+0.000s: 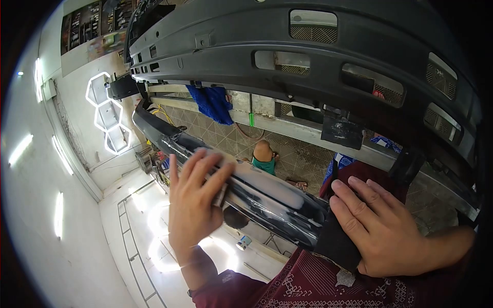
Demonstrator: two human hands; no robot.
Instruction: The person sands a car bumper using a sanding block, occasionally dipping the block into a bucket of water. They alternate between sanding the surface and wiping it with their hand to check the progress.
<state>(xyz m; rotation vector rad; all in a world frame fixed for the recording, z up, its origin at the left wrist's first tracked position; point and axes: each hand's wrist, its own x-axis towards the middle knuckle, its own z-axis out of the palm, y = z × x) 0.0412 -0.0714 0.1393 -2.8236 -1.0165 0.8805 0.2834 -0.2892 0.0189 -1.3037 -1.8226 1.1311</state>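
A long, curved car bumper piece (272, 190), glossy black with pale sanded-looking patches, runs diagonally through the middle. Over its midpart is my left hand (197, 192), blurred, fingers spread, thumb bent beside the edge of a small flat object; most of that object is hidden underneath. My right hand (377, 226) lies flat, fingers extended, against a dark pad or cloth (336, 238) at the bumper's near right end. Its palm is out of sight.
A large dark bumper (231, 56) with rectangular openings spans the top. Below it, a blue cloth (211, 102) hangs on a metal frame (262, 122). Another person's knee (263, 151) shows above the tiled floor. A small can (244, 242) stands beyond the bumper piece.
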